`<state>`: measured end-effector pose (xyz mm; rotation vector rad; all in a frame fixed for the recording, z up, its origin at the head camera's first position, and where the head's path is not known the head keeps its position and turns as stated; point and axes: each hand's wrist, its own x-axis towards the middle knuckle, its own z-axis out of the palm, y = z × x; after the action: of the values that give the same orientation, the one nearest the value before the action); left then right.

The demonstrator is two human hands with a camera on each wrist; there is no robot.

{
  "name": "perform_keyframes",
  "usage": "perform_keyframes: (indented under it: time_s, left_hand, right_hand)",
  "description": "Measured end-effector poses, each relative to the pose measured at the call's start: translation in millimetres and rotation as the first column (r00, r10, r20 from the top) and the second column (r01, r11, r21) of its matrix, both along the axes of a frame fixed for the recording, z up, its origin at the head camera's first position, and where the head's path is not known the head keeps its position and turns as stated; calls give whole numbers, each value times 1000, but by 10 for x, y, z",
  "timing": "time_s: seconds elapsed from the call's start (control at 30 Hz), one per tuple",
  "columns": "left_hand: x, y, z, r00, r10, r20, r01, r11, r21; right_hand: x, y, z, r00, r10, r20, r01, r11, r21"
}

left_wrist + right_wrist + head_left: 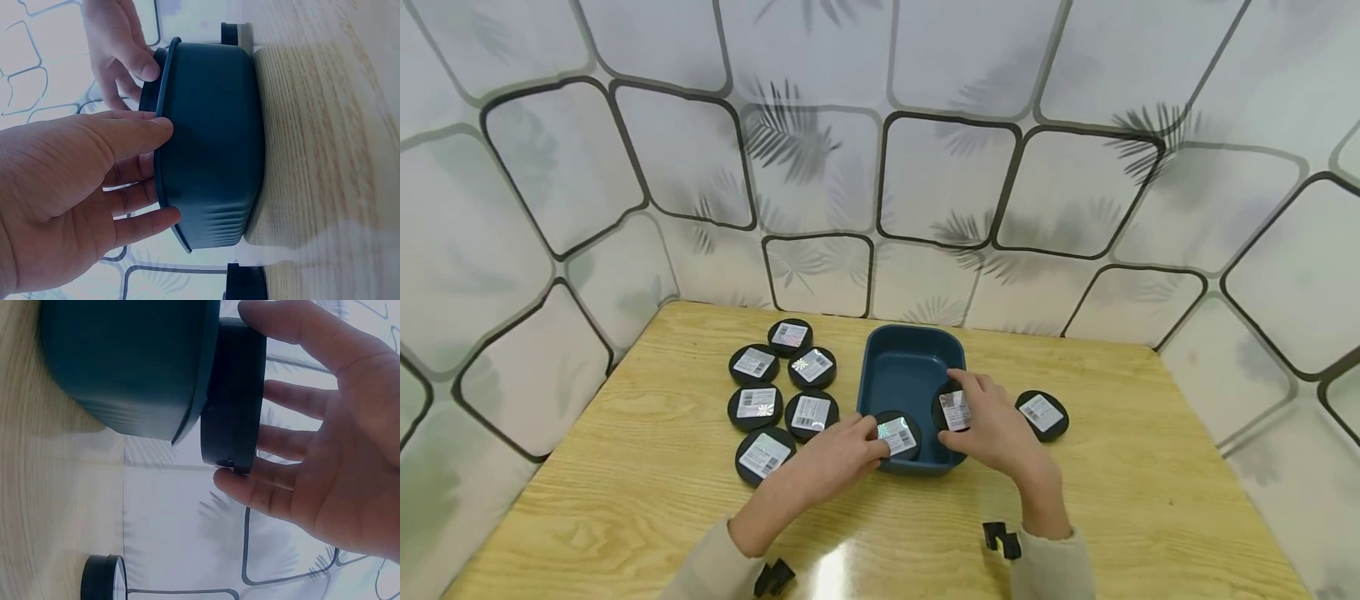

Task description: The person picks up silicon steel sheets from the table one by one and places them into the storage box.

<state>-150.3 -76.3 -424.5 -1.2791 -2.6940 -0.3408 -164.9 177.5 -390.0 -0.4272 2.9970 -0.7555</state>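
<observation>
A dark blue rectangular bin (913, 367) sits on the table, its rim between both hands. My left hand (844, 454) holds a round black container with a label (897, 437) at the bin's near left side; in the left wrist view, that hand's thumb and fingers (164, 124) are right at the rim, which hides its container. My right hand (996, 425) grips a second labelled black container (953, 408) by its edges over the bin's right side. Seen from the right wrist, this container (234, 394) is beside the rim, between thumb and fingers.
Left of the bin, several similar black containers (756, 407) lie label up in a cluster on the wooden table (647, 500). One more (1042, 415) lies right of the bin. Patterned fabric walls (820, 275) enclose the table's back and sides.
</observation>
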Motion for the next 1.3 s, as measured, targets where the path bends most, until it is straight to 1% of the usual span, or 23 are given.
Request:
perform_keyframes:
  time_s: [0.13, 0.3, 0.47, 0.57, 0.67, 0.87, 1.0, 1.1, 1.2, 1.3]
  left_hand:
    - [-16, 0, 3, 1000, 6, -2, -6, 1000, -5]
    - [-17, 0, 0, 1000, -6, -18, 5, 1000, -6]
    - [10, 5, 3, 1000, 2, -22, -2, 1000, -16]
    - [20, 10, 4, 1000, -8, -19, 8, 1000, -8]
    - [25, 14, 10, 1000, -19, -24, 19, 1000, -2]
    - [19, 10, 31, 1000, 6, -27, -7, 1000, -15]
    - [8, 25, 20, 1000, -10, -23, 9, 1000, -19]
    - [8, 27, 13, 1000, -8, -10, 7, 1000, -21]
    - [16, 20, 21, 1000, 8, -1, -8, 1000, -23]
    - [20, 18, 21, 1000, 7, -11, -8, 1000, -9]
  right_hand:
    - [-30, -40, -26, 999, 25, -24, -25, 1000, -10]
    - [-53, -118, -73, 998, 56, -37, -56, 998, -9]
    - [-33, -235, -120, 992, 108, -65, -109, 994, -11]
    - [-24, -294, -150, 990, 132, -52, -133, 991, -8]
    - [-30, -334, -190, 991, 133, -25, -133, 991, -4]
    - [-66, -376, -247, 993, 120, 12, -120, 992, -33]
    - [-62, -370, -280, 993, 112, 39, -111, 993, -34]
    - [-61, -365, -299, 993, 114, 37, -113, 993, -28]
    - [-67, -371, -293, 992, 124, 23, -124, 992, -23]
    - [-69, -384, -277, 991, 129, 17, -129, 992, -7]
